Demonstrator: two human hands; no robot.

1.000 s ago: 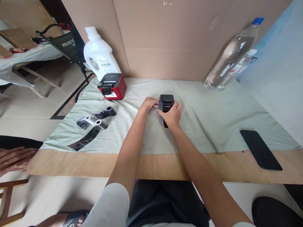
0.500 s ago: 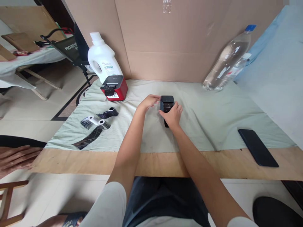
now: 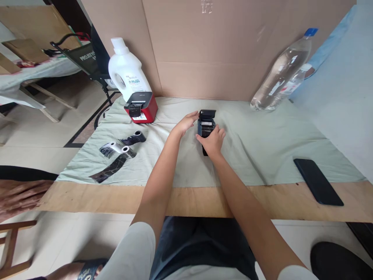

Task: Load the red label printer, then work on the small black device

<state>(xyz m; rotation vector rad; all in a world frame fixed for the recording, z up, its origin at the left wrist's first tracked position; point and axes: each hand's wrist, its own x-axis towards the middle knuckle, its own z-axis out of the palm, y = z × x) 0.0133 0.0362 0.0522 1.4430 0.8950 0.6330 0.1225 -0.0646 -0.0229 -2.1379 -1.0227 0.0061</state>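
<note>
A small black receipt printer (image 3: 207, 130) stands on the cloth in front of me, its lid (image 3: 207, 113) tipped up at the back. Inside it a pale strip of the paper roll shows, and a dark paper strip (image 3: 204, 150) hangs out towards me. My right hand (image 3: 213, 139) is closed around the printer's right and front side, thumb across the front. My left hand (image 3: 188, 122) has its fingers stretched out, with the tips at the left edge of the raised lid. Whether they touch it is hard to see.
Left on the cloth are a red-and-black printer (image 3: 142, 107), a white detergent bottle (image 3: 128, 72) and loose dark paper rolls (image 3: 116, 165). A phone (image 3: 318, 181) lies at the right front edge. Clear bottles (image 3: 281, 76) lean against the cardboard (image 3: 204, 46). Another person's hand (image 3: 25, 196) rests at far left.
The small printer's lid has swung up and back, exposing the inside. My left hand has risen slightly at its edge, fingers straighter. My right hand keeps its hold.
</note>
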